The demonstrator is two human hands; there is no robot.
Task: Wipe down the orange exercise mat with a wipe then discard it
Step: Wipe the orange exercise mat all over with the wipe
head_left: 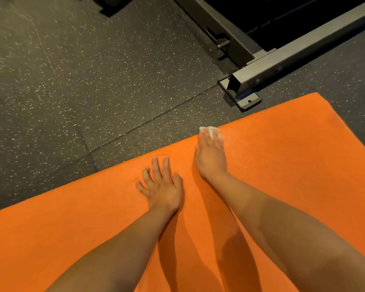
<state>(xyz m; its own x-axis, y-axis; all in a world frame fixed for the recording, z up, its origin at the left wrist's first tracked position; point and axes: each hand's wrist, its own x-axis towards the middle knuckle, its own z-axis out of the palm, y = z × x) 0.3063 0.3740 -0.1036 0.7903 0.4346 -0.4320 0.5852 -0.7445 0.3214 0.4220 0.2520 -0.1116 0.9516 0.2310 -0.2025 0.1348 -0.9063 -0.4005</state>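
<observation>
At the far left we saw the dark speckled rubber floor (72,81), with the corner of a black object (114,5) at the top edge, too cropped for us to name. The orange mat (72,239) lay on that floor, running from the lower left up to the right edge. Near its far edge we found the left hand (162,186) resting flat on the mat, fingers spread apart and holding nothing. Just to its right the right hand (210,157) reached further, to the mat's far edge, its fingers stretched out straight and pressing a small crumpled white wipe (209,129) against the orange surface. The wipe showed only past and between the fingertips; the hand hid the rest, so we could not tell its full shape. Both bare forearms crossed the mat and threw shadows on it. Further right, a grey steel frame (293,60) ran along the floor beyond the mat. Its bolted base plate (247,100) sat near the mat's far corner, apart from it.
</observation>
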